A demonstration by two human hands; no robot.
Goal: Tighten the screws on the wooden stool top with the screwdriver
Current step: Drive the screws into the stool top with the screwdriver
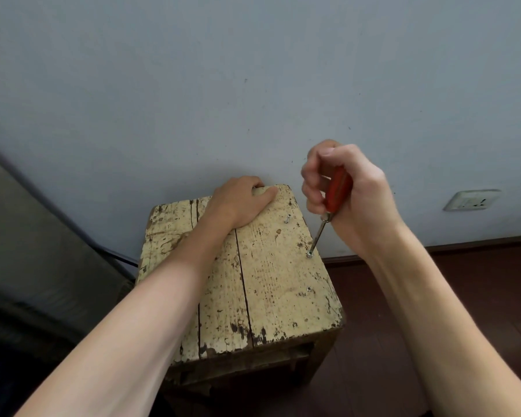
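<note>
A worn, cream-painted wooden stool (271, 284) stands against the wall. My right hand (352, 194) grips a red-handled screwdriver (336, 191), whose metal shaft slants down to a screw (309, 254) near the top's right edge, tip on its head. A second screw (308, 288) sits low in the wood closer to me. A third screw (287, 218) stands tilted and raised near the far right corner. My left hand (238, 200) lies flat on the far edge of the top, fingers curled over the rim.
A pale blue-grey wall (253, 85) rises right behind the stool, with a white socket (471, 200) low on the right. Dark reddish floor (433, 296) lies to the right. A dark grey object (27, 251) and a black cable (115, 254) are at the left.
</note>
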